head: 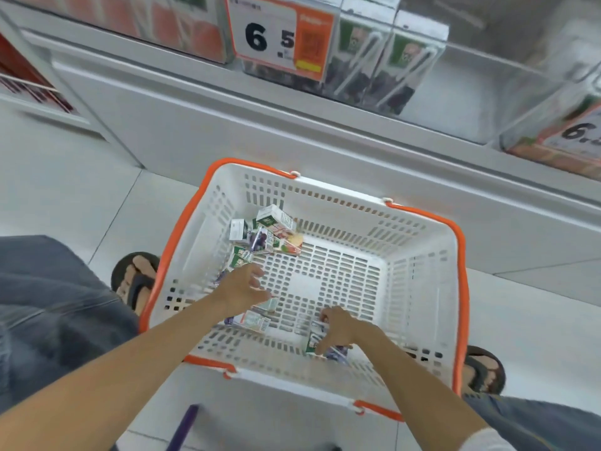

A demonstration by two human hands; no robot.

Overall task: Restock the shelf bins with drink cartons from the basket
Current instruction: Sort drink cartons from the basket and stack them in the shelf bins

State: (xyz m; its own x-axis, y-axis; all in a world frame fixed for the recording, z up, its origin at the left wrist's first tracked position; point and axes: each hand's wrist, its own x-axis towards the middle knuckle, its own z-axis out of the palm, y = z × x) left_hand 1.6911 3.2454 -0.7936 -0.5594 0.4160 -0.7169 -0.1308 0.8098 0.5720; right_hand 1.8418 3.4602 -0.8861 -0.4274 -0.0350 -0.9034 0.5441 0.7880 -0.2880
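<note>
A white plastic basket (419,288) with orange handles stands on the floor below the shelf. Several small drink cartons (270,234) lie piled in its far left corner, and one more carton (252,320) lies near the front wall. My left hand (242,289) reaches into the basket with fingers spread, just above that front carton, not gripping anything I can see. My right hand (336,327) is curled round a green and white carton (313,341) at the basket's front. Clear shelf bins (383,70) above hold green cartons.
A price tag (279,34) reading 6.5 hangs on the shelf edge. A second tag (579,131) hangs at the right. The white shelf base (195,125) stands behind the basket. My sandalled feet (136,278) flank the basket on the tiled floor.
</note>
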